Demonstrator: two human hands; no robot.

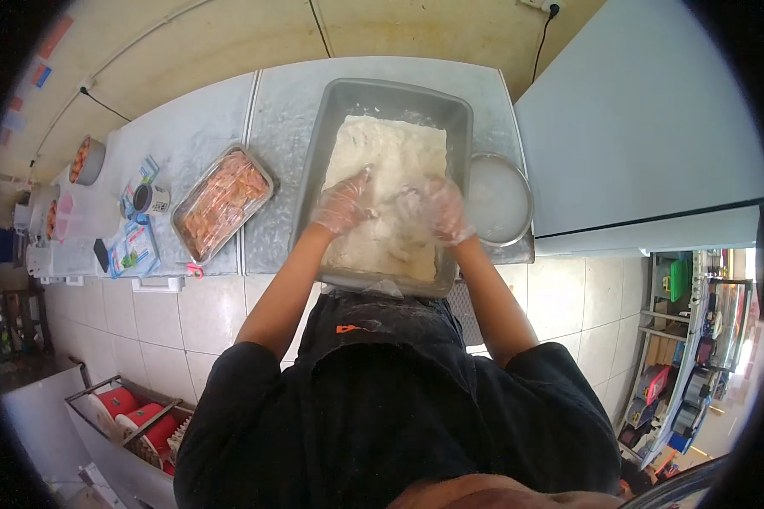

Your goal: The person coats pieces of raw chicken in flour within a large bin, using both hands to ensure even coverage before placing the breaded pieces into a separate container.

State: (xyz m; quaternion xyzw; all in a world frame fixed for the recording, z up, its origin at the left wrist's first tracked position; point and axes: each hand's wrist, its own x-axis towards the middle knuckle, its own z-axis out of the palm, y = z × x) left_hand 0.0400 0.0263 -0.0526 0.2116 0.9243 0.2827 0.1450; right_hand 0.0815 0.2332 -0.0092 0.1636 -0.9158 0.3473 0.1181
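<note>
A large grey plastic tub point(465, 127) stands before me on the table, with a thick bed of white flour point(388, 143) inside. Both my hands wear clear plastic gloves and are down in the tub. My left hand point(348, 200) is at the left of the flour, its fingers touching the surface. My right hand point(444, 210) is at the right, blurred, near a flour-coated lump point(410, 200) whose kind I cannot make out. Whether either hand grips anything is unclear. Right of the tub sits a round metal bowl point(500, 200) of cloudy whitish liquid.
Left of the tub is a metal tray of raw meat pieces point(223, 197) under plastic film. Farther left are a dark-topped jar point(151, 199), blue-and-white packets point(134, 248) and a round container point(89, 162). A large pale cabinet point(643, 140) borders the table's right side.
</note>
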